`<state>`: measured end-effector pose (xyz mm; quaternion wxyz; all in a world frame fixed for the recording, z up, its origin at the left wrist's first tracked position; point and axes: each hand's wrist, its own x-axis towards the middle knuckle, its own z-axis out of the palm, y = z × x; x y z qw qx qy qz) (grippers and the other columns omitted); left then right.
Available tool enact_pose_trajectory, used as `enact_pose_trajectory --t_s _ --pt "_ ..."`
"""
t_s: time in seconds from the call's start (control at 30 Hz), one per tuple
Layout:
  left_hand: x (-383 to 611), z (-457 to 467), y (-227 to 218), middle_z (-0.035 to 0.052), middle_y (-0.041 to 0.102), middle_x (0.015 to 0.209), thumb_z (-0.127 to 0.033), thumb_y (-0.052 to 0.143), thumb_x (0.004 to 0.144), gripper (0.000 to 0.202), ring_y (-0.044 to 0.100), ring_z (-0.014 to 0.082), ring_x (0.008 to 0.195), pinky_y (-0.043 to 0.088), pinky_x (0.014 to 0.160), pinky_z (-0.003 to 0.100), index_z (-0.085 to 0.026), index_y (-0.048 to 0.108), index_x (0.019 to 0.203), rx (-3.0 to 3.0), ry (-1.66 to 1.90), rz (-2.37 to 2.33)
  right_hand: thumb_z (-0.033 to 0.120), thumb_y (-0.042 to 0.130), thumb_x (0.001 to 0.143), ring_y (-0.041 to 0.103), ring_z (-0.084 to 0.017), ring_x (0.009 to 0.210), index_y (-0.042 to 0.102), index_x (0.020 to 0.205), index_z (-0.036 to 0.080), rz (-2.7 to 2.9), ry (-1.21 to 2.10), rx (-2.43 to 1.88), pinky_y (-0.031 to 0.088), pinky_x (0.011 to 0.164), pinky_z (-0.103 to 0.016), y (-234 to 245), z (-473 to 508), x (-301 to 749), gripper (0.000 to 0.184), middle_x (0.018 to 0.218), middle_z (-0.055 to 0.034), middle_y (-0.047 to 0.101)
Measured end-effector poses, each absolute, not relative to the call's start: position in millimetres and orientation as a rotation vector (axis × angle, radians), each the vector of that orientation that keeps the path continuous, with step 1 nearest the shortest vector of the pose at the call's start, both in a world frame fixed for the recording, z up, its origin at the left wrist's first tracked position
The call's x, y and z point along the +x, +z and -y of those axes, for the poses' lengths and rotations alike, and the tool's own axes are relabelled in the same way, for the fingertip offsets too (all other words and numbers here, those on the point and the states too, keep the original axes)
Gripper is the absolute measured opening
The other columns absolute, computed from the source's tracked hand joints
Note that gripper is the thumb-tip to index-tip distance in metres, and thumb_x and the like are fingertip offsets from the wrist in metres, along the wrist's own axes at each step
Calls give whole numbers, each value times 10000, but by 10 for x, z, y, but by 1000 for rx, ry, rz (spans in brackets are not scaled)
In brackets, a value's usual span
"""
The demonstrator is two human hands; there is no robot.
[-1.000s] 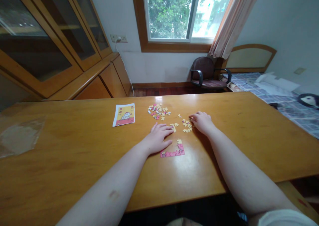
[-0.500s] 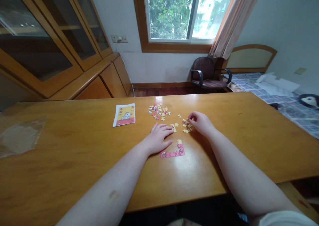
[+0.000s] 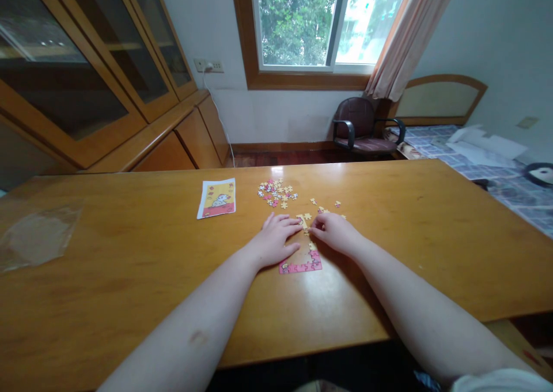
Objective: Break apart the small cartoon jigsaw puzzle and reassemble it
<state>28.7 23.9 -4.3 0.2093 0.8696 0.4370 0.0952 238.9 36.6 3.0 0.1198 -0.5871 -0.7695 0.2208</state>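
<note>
My left hand (image 3: 273, 240) lies flat and open on the wooden table (image 3: 129, 276), fingers pointing right toward a yellow piece cluster (image 3: 302, 219). My right hand (image 3: 333, 232) rests just right of it, fingertips pinched at a small yellow jigsaw piece near the left fingertips. Below both hands sits the joined pink corner section (image 3: 302, 263) of the puzzle. A pile of loose yellow and pink pieces (image 3: 275, 192) lies farther back. A few stray pieces (image 3: 328, 207) lie behind the right hand.
A picture card (image 3: 216, 198) lies left of the pile. A clear plastic bag (image 3: 37, 236) sits at the table's left end. Cabinets stand on the left, an armchair (image 3: 363, 127) under the window, and a bed (image 3: 488, 161) on the right.
My right hand has drawn back from the scattered pieces toward the left and nearer, ending beside my left fingertips above the pink section. My left hand has stayed put.
</note>
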Motion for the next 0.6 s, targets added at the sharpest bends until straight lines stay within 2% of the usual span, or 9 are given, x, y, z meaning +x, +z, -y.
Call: enact_pose_trajectory --t_s 0.6 --pt "286 -235 -59 24 497 1401 -426 551 833 511 357 276 1319 105 1148 549 -301 502 1325 2412 280 -1211 321 542 836 608 -177 777 653 767 207 2358 430 -1784 398 673 -253 13 -333 2256 174 814 -46 699"
